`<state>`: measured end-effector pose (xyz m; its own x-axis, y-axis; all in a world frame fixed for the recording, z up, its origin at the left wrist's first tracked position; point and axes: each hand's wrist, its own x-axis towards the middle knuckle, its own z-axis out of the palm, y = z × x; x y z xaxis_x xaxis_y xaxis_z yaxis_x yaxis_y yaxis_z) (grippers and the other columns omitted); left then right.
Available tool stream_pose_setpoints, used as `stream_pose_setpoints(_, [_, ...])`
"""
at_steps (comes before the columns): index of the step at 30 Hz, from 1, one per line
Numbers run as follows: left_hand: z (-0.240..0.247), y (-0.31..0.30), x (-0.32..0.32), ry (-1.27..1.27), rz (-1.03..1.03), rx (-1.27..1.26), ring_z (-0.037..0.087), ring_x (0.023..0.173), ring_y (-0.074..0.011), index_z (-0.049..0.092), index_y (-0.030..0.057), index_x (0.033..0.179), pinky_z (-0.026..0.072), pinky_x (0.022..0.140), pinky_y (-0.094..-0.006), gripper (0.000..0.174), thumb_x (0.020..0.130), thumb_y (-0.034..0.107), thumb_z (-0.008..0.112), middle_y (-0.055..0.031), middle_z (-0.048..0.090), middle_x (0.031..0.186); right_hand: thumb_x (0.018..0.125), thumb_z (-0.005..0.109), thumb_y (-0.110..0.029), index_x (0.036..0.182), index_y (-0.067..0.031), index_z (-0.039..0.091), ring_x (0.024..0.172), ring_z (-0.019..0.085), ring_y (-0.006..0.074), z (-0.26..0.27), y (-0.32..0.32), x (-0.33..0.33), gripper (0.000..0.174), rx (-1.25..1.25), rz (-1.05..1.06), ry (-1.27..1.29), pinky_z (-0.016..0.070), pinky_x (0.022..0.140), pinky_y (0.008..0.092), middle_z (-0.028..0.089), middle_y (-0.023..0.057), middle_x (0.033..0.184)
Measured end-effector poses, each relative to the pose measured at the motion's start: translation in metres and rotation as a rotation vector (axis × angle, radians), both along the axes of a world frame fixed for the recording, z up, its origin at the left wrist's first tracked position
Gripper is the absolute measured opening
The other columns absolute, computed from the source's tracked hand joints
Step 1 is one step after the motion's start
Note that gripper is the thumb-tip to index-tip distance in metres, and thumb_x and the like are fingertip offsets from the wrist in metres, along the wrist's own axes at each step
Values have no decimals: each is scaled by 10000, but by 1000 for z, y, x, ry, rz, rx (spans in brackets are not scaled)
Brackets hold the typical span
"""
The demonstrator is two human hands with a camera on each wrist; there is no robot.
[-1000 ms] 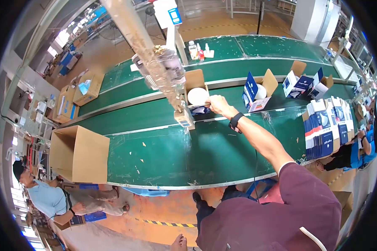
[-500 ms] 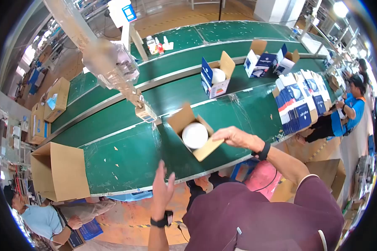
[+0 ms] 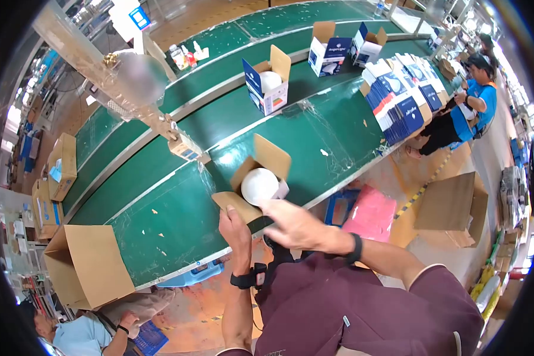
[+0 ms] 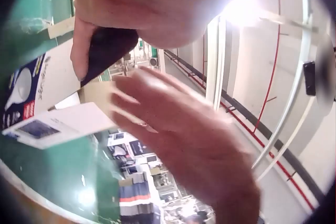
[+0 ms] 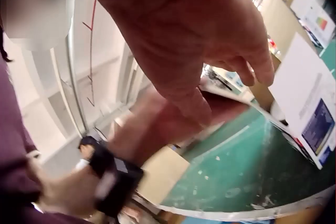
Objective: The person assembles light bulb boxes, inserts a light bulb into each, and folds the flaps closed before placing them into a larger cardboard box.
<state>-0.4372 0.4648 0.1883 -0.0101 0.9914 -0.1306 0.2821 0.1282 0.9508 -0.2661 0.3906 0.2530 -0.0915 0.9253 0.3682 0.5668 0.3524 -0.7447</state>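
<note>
An upright open carton printed with a bulb (image 4: 22, 85) stands on the green belt table in front of the person. Inside it, a white round-topped bulb (image 3: 260, 186) shows between the raised brown flaps. With the fingertips at its edge, the left hand (image 3: 236, 230) pinches the carton's left flap (image 3: 234, 204). Blurred by motion, the right hand (image 3: 302, 225) hovers at the near right of the carton, its fingers loosely bent and holding nothing. In the right wrist view, the right hand (image 5: 194, 40) is close to the white carton side (image 5: 307, 87).
Another open carton (image 3: 267, 98) with a white bulb stands farther back, and two more cartons stand beyond it. Flat-folded cartons (image 3: 397, 101) are stacked at the right. A large brown box (image 3: 92, 267) sits at the left end. A taped post (image 3: 107, 89) rises behind.
The right hand brought the carton from the back belt to the near table, then let go of its flap. The left hand came up from below and took hold of the left flap.
</note>
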Motion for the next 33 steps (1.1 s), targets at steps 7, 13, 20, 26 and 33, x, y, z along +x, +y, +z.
stream_pose_setpoints(7, [16,-20,-47,77,-166,194,690,1142,-233,520,-75,1506,543,952,-363,521,1137,291,487,-191,656,1416,919,702,-134,1121,-49,706,895,695,444,-114,46,-13,219,-128,-78,40,564,802,524,723,204,948])
stream_pose_setpoints(13, [-22,-15,-45,117,-350,-59,738,1072,-309,495,-70,1518,569,938,-407,607,1010,222,651,-252,682,1365,904,679,-225,1171,6,716,865,739,346,-81,74,21,355,-633,11,92,566,852,457,759,213,918])
stream_pose_setpoints(20, [-70,-17,11,-365,-362,-265,741,1026,-216,383,-45,1598,570,900,-355,697,993,172,652,-221,695,1358,990,754,-401,1393,19,609,1083,710,248,-54,102,80,599,-947,9,415,635,848,385,709,138,1244])
stream_pose_setpoints(26, [-83,-13,30,-338,-321,-139,674,1028,-214,311,-21,1647,570,873,-313,744,1014,137,669,-190,517,1402,1027,698,-427,1392,15,600,1165,653,215,-45,99,67,581,-936,9,417,553,1012,410,695,112,1248])
stream_pose_setpoints(33, [-87,-4,17,-302,-300,-145,681,1072,-229,448,-48,1571,568,918,-328,642,1013,176,672,-191,576,1365,949,698,-265,1318,52,620,1040,623,213,-58,102,47,492,-837,-26,253,515,945,354,703,111,1156])
